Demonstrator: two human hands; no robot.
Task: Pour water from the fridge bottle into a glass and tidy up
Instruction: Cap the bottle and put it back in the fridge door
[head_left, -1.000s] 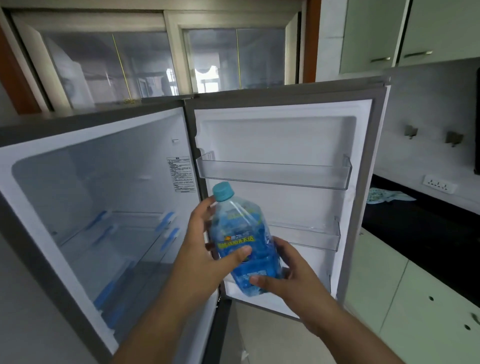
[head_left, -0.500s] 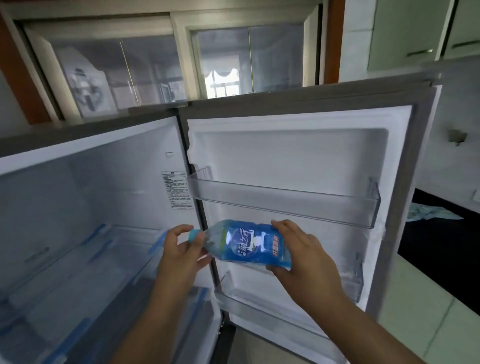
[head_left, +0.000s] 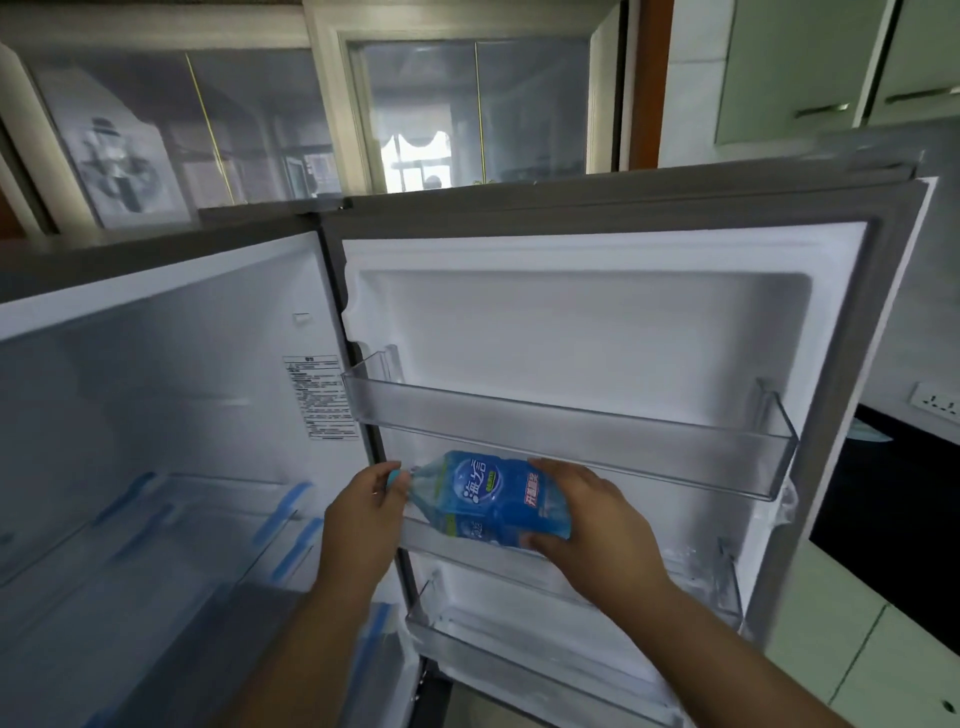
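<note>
A clear water bottle with a blue label (head_left: 488, 499) lies sideways, cap to the left, over the middle shelf of the open fridge door (head_left: 613, 322). My left hand (head_left: 363, 514) grips its teal cap end. My right hand (head_left: 592, 514) holds the bottle's base end, fingers over the top and thumb below. Whether the bottle rests on the middle door shelf (head_left: 691, 566) or is just above it, I cannot tell. No glass is in view.
The fridge interior (head_left: 156, 441) at left shows bare glass shelves with blue trim. A clear upper door shelf (head_left: 571, 431) sits just above the bottle, a lower one (head_left: 519, 649) below. A black counter (head_left: 893, 493) and pale cabinets (head_left: 857, 639) lie to the right.
The bottle went from upright in both hands to lying sideways, then moved toward the door, under the upper shelf. The view has moved in closer to the door.
</note>
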